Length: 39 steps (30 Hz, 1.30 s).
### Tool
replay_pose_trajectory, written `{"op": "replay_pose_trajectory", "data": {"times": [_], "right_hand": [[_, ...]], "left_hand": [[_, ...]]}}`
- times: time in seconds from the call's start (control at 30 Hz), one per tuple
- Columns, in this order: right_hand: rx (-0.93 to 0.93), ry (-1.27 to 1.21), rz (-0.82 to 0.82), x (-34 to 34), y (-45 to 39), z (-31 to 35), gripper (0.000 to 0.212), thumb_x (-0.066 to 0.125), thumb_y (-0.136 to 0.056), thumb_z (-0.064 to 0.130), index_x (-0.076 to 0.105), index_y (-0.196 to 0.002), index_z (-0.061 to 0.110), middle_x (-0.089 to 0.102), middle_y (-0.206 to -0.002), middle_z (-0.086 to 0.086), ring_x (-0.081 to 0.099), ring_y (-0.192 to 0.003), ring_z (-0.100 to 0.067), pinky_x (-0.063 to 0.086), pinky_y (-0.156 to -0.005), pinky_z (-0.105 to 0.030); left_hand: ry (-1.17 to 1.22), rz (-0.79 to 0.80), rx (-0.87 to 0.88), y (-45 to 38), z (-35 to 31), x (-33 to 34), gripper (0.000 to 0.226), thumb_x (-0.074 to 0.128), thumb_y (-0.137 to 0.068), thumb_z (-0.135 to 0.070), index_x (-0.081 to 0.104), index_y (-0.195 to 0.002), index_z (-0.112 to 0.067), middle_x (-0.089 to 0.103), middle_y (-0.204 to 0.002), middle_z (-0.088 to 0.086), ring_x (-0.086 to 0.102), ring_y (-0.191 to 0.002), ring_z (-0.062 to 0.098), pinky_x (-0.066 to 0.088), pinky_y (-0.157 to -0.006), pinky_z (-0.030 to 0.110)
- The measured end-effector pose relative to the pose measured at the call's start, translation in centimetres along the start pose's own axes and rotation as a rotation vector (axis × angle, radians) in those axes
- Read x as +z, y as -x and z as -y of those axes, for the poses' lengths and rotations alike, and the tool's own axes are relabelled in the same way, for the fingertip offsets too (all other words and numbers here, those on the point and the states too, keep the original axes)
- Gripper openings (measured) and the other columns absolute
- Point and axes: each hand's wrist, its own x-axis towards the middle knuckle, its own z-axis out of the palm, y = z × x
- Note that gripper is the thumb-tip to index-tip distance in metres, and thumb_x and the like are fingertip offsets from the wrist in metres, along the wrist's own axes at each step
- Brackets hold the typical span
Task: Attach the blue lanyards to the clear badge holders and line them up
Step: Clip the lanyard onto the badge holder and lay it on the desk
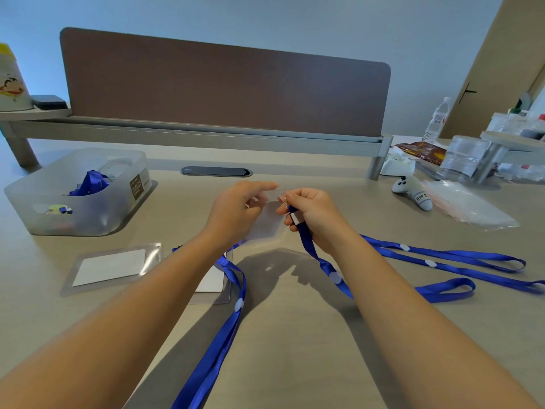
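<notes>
Both bare forearms reach forward and angle in, so the hands nearly meet mid-frame. Left hand (236,209) has its index finger stretched out toward the right, the rest loosely bent. Right hand (312,215) is curled tight, fingertips pinched together.

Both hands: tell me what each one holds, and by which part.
The left hand pinches the clear badge holder at its top edge. The right hand grips a blue lanyard at its clip end, strap trailing to the table.
</notes>
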Motion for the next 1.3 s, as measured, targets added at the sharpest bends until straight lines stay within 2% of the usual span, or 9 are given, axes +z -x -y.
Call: {"op": "replay_pose_trajectory", "data": {"times": [0.1, 0.2, 0.37, 0.5, 0.7, 0.87, 0.93, 1.03, 1.3], "right_hand": [[0.050, -0.036, 0.004, 0.1, -0.1, 0.2, 0.030, 0.045, -0.093, 0.030, 0.056, -0.073, 0.011, 0.058, -0.062, -0.003, 0.049, -0.045, -0.010, 0.042, -0.043, -0.017], [0.112, -0.016, -0.009, 0.2, -0.3, 0.3, 0.037, 0.047, -0.090, 0.040, 0.055, -0.071, 0.010, 0.056, -0.058, -0.004, 0.048, -0.047, -0.012, 0.043, -0.047, -0.020], [0.124, -0.037, 0.014, 0.5, -0.5, 0.1, 0.029, 0.049, -0.092, 0.024, 0.054, -0.069, 0.007, 0.053, -0.058, -0.007, 0.047, -0.043, -0.012, 0.043, -0.042, -0.017], [0.077, -0.006, 0.034, 0.6, -0.7, -0.3, 0.023, 0.049, -0.092, 0.015, 0.057, -0.072, 0.009, 0.058, -0.063, -0.006, 0.051, -0.046, -0.010, 0.046, -0.046, -0.017], [-0.013, 0.111, 0.069, 1.1, -0.7, -0.6, 0.025, 0.048, -0.092, 0.011, 0.058, -0.070, 0.013, 0.058, -0.064, -0.003, 0.050, -0.052, -0.010, 0.046, -0.047, -0.013], [-0.092, 0.195, 0.086, 1.2, -0.6, -0.4, 0.016, 0.047, -0.092, 0.007, 0.056, -0.080, 0.012, 0.057, -0.068, 0.000, 0.049, -0.057, -0.009, 0.043, -0.057, -0.019], [-0.120, 0.228, 0.079, 1.3, -0.6, -0.4, 0.010, 0.047, -0.092, 0.008, 0.057, -0.089, 0.010, 0.056, -0.070, 0.001, 0.050, -0.060, -0.009, 0.043, -0.057, -0.017], [-0.148, 0.265, 0.060, 1.4, -0.7, -0.4, 0.019, 0.047, -0.092, 0.009, 0.059, -0.103, 0.000, 0.055, -0.071, 0.001, 0.050, -0.063, -0.008, 0.043, -0.059, -0.016], [-0.242, 0.344, 0.022, 2.4, -1.0, -0.2, 0.024, 0.046, -0.093, 0.012, 0.059, -0.104, -0.004, 0.054, -0.070, 0.004, 0.050, -0.065, -0.006, 0.045, -0.066, -0.018]], "left_hand": [[-0.097, -0.009, 0.063, 0.1, 0.3, -0.2, 0.036, 0.045, -0.085, 0.004, 0.055, -0.115, -0.014, 0.059, -0.109, 0.015, 0.048, -0.084, 0.020, 0.042, -0.072, 0.029], [-0.187, 0.017, 0.141, 0.2, 0.5, -0.2, 0.035, 0.046, -0.085, 0.003, 0.056, -0.115, -0.013, 0.057, -0.112, 0.017, 0.053, -0.095, 0.032, 0.043, -0.073, 0.032], [-0.185, 0.059, 0.115, 0.4, 0.9, -0.4, 0.035, 0.046, -0.086, 0.001, 0.055, -0.116, -0.016, 0.058, -0.111, 0.016, 0.054, -0.094, 0.033, 0.048, -0.077, 0.040], [-0.068, 0.100, 0.023, 0.3, 1.1, -0.4, 0.032, 0.050, -0.085, -0.004, 0.055, -0.115, -0.017, 0.061, -0.108, 0.013, 0.052, -0.083, 0.018, 0.045, -0.073, 0.030], [0.103, 0.126, -0.124, -0.2, 0.3, -0.5, 0.019, 0.052, -0.086, -0.017, 0.060, -0.100, -0.009, 0.058, -0.090, 0.001, 0.053, -0.086, 0.017, 0.046, -0.070, 0.026], [0.172, 0.091, -0.176, -0.7, 0.3, -0.6, 0.018, 0.051, -0.086, -0.015, 0.062, -0.096, -0.005, 0.058, -0.085, 0.005, 0.051, -0.071, 0.010, 0.040, -0.060, 0.014], [0.169, 0.100, -0.181, -0.8, 0.2, -0.7, 0.019, 0.050, -0.087, -0.015, 0.061, -0.097, -0.004, 0.058, -0.086, 0.005, 0.052, -0.072, 0.012, 0.041, -0.060, 0.015], [0.136, 0.091, -0.178, -0.9, 0.2, -0.8, 0.017, 0.050, -0.087, -0.015, 0.061, -0.095, -0.004, 0.058, -0.086, 0.007, 0.054, -0.082, 0.021, 0.043, -0.064, 0.018], [0.018, 0.006, -0.111, -0.8, -0.3, -1.3, 0.017, 0.049, -0.087, -0.012, 0.060, -0.095, -0.001, 0.064, -0.096, 0.019, 0.052, -0.082, 0.019, 0.042, -0.072, 0.027]]}}
